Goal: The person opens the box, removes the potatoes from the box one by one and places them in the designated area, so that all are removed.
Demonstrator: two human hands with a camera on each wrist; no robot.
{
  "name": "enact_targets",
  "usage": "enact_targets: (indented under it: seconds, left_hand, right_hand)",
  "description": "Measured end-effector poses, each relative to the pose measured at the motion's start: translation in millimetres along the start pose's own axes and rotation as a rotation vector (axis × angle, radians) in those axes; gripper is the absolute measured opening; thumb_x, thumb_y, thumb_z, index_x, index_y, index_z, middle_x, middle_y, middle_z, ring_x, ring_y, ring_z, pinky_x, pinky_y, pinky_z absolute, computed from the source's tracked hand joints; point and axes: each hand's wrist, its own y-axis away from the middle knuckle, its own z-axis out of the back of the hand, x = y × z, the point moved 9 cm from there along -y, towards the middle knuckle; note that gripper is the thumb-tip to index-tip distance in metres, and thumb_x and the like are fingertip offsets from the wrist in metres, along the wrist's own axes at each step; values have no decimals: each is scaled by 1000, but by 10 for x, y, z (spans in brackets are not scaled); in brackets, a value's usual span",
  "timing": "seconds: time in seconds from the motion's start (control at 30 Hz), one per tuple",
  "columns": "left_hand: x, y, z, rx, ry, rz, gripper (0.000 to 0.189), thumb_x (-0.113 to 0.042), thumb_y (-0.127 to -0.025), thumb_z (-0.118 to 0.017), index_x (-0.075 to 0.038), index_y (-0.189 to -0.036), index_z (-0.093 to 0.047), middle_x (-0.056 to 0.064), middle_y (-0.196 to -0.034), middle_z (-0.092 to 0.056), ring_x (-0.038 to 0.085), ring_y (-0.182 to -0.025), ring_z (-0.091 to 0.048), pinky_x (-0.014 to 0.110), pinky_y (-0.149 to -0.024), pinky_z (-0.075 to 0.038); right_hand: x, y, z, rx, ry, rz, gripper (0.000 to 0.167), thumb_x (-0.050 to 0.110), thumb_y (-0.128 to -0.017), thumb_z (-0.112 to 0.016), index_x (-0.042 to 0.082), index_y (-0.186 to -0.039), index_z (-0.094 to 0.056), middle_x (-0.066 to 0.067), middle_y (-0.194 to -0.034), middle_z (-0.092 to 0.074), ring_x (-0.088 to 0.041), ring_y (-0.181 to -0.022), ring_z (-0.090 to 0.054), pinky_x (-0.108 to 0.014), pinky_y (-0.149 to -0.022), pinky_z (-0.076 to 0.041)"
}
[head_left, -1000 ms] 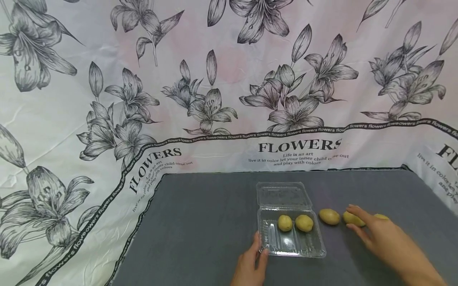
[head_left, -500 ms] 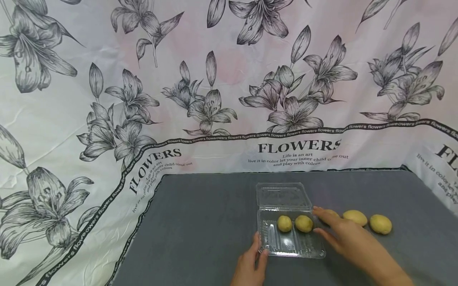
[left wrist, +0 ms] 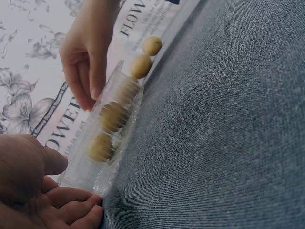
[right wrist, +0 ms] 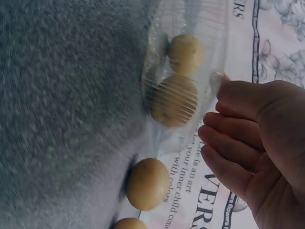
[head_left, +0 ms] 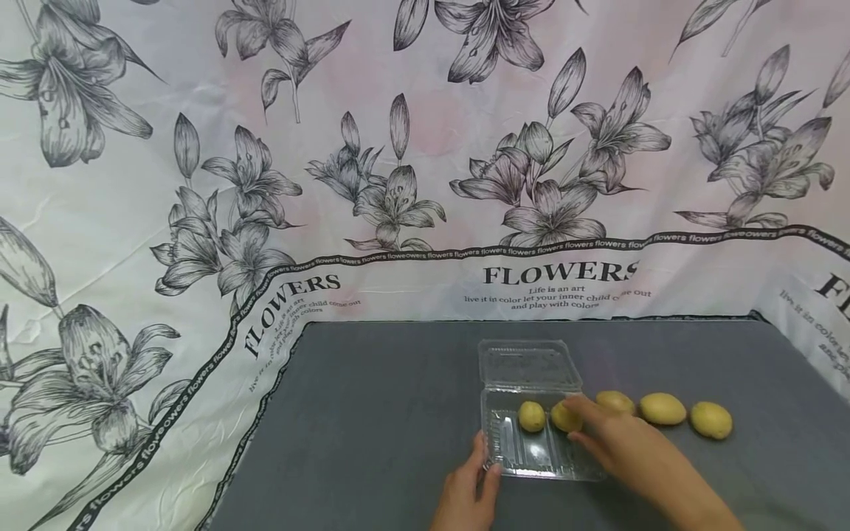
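Presently: potatoes going into the clear box

Two hands at the near edge of a grey felt-covered table (head_left: 372, 413), with a white cloth printed with grey lilies (head_left: 332, 184) hung behind it.

A clear plastic clamshell box (head_left: 524, 461) sits near the middle of the table's front edge, its hinged lid (head_left: 527, 363) laid open toward the far edge. Two small yellow-brown potatoes are in the tray: the left one (head_left: 531, 416) lies free, the right one (head_left: 564, 419) is partly under the fingertips of the right hand (head_left: 620, 450).

The right hand reaches in over the tray's right wall. Its fingers are extended and only slightly bent; in the right wrist view they hang above the tray (right wrist: 186, 81) and grasp nothing. Whether the tips actually touch the potato I cannot tell.

The left hand (head_left: 465, 494) steadies the tray's near-left corner, thumb and fingers resting against the rim; the left wrist view shows the fingers (left wrist: 71, 205) loosely bent beside the plastic, not clamped round it.

Three more potatoes lie in a row on the felt to the right of the box: the nearest (head_left: 616, 402) just beside the tray wall, then a middle one (head_left: 662, 408), then the last (head_left: 710, 420).

Judgement: filling is partway done, two in and three out. The next move likely calls for the right hand to clear the tray wall and close round the nearest loose potato, while the left keeps the light box from sliding.
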Motion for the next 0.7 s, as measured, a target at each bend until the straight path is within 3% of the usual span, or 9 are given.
enact_targets:
  seconds: [0.1, 0.17, 0.27, 0.37, 0.6, 0.7]
  left_hand:
    - [24, 13, -7, -35, -58, -46, 58, -28, -112, -56, 9, -154, -45, 22, -144, -61, 30, -128, -65, 41, -107, -55]
    - [-19, 16, 19, -25, -37, -24, 59, -29, -112, -56, 9, -155, -45, 22, -145, -61, 30, -128, -65, 42, -107, -55]
    - [-113, 19, 66, 5, 8, 37, 60, -29, -111, -58, 10, -155, -44, 24, -146, -60, 31, -130, -63, 44, -108, -54]
    - [-145, 21, 79, 33, 44, 90, 62, -29, -110, -59, 10, -155, -43, 24, -148, -58, 31, -133, -60, 44, -111, -52]
    - [-155, 7, 72, 30, 13, 33, 59, -24, -111, -57, 14, -154, -42, 27, -144, -60, 34, -128, -64, 45, -106, -56]
    - [-125, 7, 58, 51, 42, 70, 62, -26, -111, -58, 13, -155, -40, 27, -147, -57, 35, -130, -63, 46, -108, -54]
  right_hand:
    - [20, -8, -41, 5, 51, -4, 50, 16, -85, -90, 9, -129, -68, -10, -111, -78, -1, -59, -62, -25, -55, -56]
    - [27, -22, -68, 17, 74, -12, 48, 17, -85, -90, 10, -128, -70, -12, -121, -77, -14, -72, -74, -31, -62, -61]
    - [18, -37, -106, 56, 78, -49, 46, 19, -86, -89, 11, -128, -71, -14, -127, -75, -25, -87, -78, -36, -68, -64]
    - [2, -40, -128, 86, 77, -90, 44, 20, -87, -88, 11, -127, -72, -12, -129, -74, -27, -93, -78, -37, -68, -64]
    - [26, -45, -125, 53, 112, -72, 43, 18, -85, -90, 11, -123, -72, -4, -120, -76, -18, -79, -74, -31, -60, -59]
    - [20, -53, -138, 53, 108, -88, 43, 19, -83, -91, 12, -121, -72, -1, -115, -76, -15, -75, -72, -31, -57, -56]
